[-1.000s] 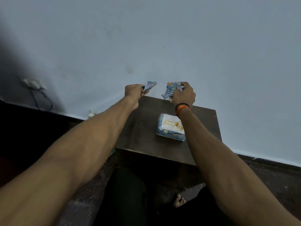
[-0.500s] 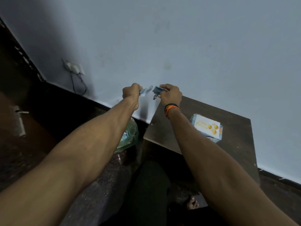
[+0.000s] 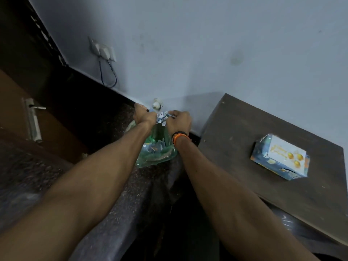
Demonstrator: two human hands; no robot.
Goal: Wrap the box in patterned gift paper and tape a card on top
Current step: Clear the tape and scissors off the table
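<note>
My left hand (image 3: 143,116) and right hand (image 3: 178,120) are extended together at 12 o'clock, above a green plastic bag (image 3: 157,151) on the floor. The fingers of both hands are curled and pinch crumpled scraps of patterned paper (image 3: 162,116) between them. The wrapped box (image 3: 280,157) lies on the dark surface (image 3: 235,147) at 2 o'clock, well apart from both hands, with the card (image 3: 286,153) on its top face.
</note>
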